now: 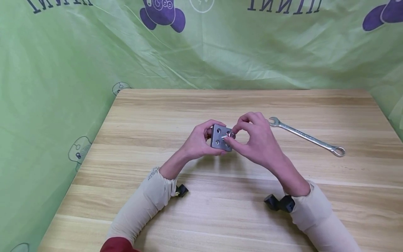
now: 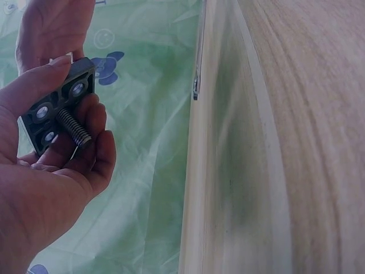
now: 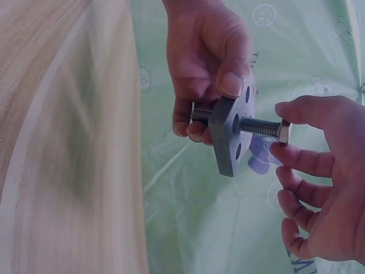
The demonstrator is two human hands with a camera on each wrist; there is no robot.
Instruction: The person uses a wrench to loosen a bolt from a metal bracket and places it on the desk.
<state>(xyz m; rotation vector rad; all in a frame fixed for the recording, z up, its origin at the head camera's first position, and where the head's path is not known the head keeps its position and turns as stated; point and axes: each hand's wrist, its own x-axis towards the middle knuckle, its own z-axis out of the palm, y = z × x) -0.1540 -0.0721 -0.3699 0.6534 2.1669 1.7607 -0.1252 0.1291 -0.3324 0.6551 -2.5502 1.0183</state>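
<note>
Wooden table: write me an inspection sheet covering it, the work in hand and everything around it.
Surface: wood-grain table, light brown, streaked.
Job's things: metal plate, held above the table; bolt through its middle hole, threads showing on both sides, head standing off the plate.
Clutter: wrench lying on the table, to the right of both hands.
Left hand: grips the plate.
Right hand: pinches the bolt's head between thumb and forefinger.
Cables: nothing seen.
Surroundings: green cloth behind and beside the table, printed with purple figures.

Room runs left of the hands (image 1: 196, 144) (image 1: 260, 141), while a wrench (image 1: 310, 138) obstructs the tabletop (image 1: 362, 168) to their right.
</note>
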